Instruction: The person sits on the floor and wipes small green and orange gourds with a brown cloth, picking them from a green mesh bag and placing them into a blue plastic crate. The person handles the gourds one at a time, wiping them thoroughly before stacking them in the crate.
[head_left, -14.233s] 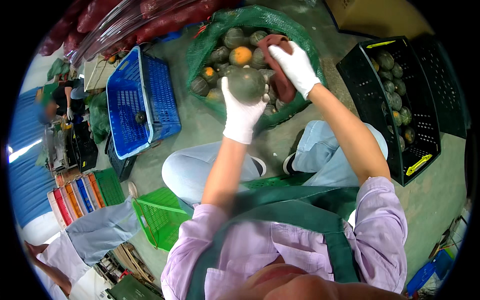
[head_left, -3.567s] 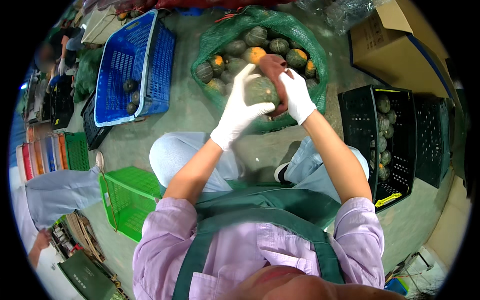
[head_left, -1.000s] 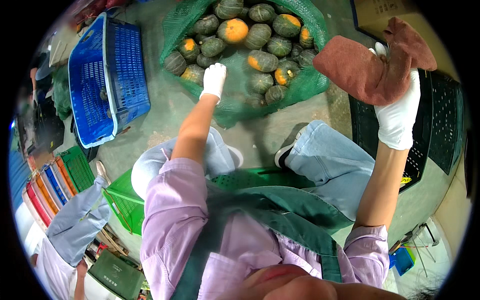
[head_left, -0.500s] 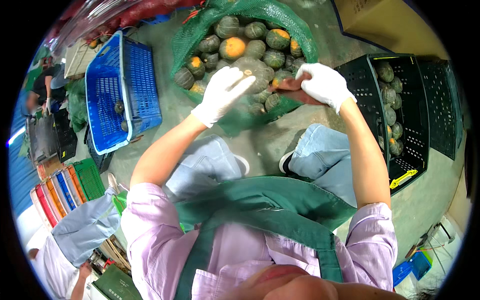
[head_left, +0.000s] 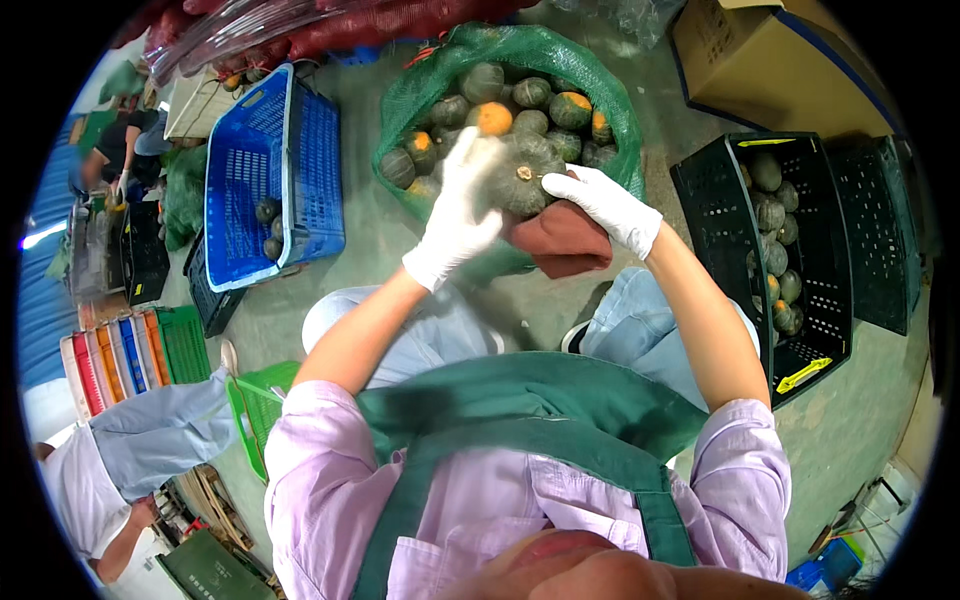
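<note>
A dark green pumpkin (head_left: pixel 528 178) is raised over the near side of a green mesh sack (head_left: pixel 622 120) full of pumpkins, its pale stem end toward me. My right hand (head_left: pixel 612 208), in a white glove, grips its right side with the thumb near the stem. Beneath the pumpkin a brown cloth (head_left: pixel 565 242) hangs from the same hand, folded against the underside. At the pumpkin's left is my white-gloved left hand (head_left: pixel 458 205). Its fingers are blurred but stand apart from the thumb, with nothing visible between them.
On the right stands a black crate (head_left: pixel 815 240) with several pumpkins, and a cardboard box (head_left: pixel 745 60) behind it. A blue crate (head_left: pixel 318 180) holding a few pumpkins is at left. Red mesh sacks (head_left: pixel 400 38) lie at the back. Another person (head_left: pixel 150 440) stands at lower left.
The brown cloth has moved left, from beside the sack to beneath the pumpkin. My right hand came in with it onto the pumpkin. My left hand's fingers shifted off the pumpkin's face to its left side.
</note>
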